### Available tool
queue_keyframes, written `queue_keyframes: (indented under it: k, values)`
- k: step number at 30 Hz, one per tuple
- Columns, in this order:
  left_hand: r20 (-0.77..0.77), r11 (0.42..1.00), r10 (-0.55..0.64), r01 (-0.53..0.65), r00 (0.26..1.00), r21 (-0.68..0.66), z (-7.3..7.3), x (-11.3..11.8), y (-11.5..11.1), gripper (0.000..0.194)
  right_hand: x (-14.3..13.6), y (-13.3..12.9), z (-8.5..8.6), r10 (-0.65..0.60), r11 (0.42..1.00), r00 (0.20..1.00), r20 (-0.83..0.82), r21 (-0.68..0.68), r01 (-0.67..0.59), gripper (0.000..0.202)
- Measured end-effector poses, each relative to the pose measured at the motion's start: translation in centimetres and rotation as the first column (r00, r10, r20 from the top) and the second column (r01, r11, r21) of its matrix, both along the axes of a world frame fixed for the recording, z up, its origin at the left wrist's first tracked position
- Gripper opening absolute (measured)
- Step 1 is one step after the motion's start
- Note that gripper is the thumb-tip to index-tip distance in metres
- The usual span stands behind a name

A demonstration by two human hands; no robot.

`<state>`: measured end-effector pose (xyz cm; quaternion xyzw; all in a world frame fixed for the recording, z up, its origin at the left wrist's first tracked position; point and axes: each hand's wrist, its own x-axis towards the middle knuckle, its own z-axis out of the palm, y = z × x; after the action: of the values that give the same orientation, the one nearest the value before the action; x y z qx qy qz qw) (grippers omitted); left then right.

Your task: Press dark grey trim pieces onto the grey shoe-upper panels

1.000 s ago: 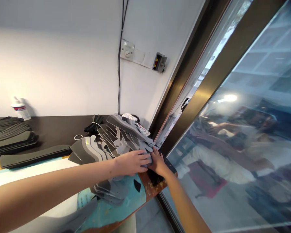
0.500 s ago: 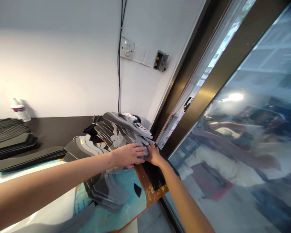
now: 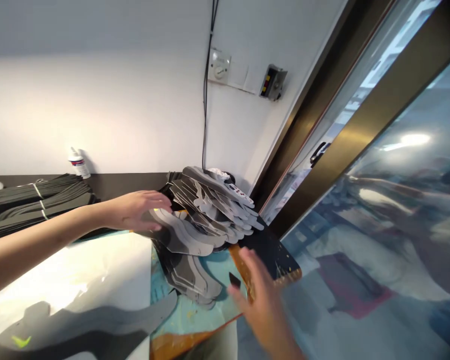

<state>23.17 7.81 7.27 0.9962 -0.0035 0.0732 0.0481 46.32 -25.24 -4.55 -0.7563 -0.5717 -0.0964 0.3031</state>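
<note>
My left hand (image 3: 137, 210) reaches over the left end of a grey shoe upper piece (image 3: 187, 235), fingers stretched and apart; whether it touches is unclear. My right hand (image 3: 260, 300) hangs in front of the table's right corner, slightly blurred, with thumb and fingers spread and nothing in them. Behind the grey piece rises a fanned heap of shoe upper pieces (image 3: 213, 200). A second small stack of upper pieces (image 3: 195, 277) lies in front, on a blue-green sheet (image 3: 213, 320). At the lower left lies a large upper piece (image 3: 78, 325) with a yellow-green mark.
Tied bundles of dark pieces (image 3: 41, 200) lie at the left, near a white bottle (image 3: 78, 162) by the wall. A small black scrap (image 3: 234, 280) sits on the sheet. A glass door with a metal frame (image 3: 345, 135) stands at the right.
Both hands have left the right side of the heap. My left hand has moved left to the nearer pieces; my right has drawn back toward me and opened. The view has shifted left.
</note>
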Motion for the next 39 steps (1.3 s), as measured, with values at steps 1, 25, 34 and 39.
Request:
queue_keyframes:
  k: [1,25,34,39]
  values:
    - [-0.058,1.000,0.000,0.000,0.998,-0.008,-0.7,-0.8,0.3,0.056,-2.2,-0.5,-0.4,0.127,0.991,0.992,0.021,-0.040,-0.126,0.070]
    - [-0.041,0.933,-0.296,0.298,0.954,0.202,-6.7,1.2,-0.6,0.062,-3.8,3.2,2.7,0.334,0.935,0.937,0.103,-0.166,-0.315,0.031]
    - [-0.030,0.934,-0.292,0.291,0.956,0.208,-6.4,1.0,-1.2,0.051,-4.4,4.2,3.1,0.492,0.868,0.850,0.190,-0.180,-0.462,0.016]
    - [0.014,0.920,-0.289,0.274,0.957,0.279,-6.8,0.0,-0.3,0.048,-1.6,3.8,2.6,0.469,0.883,0.834,0.290,-0.154,-0.443,0.004]
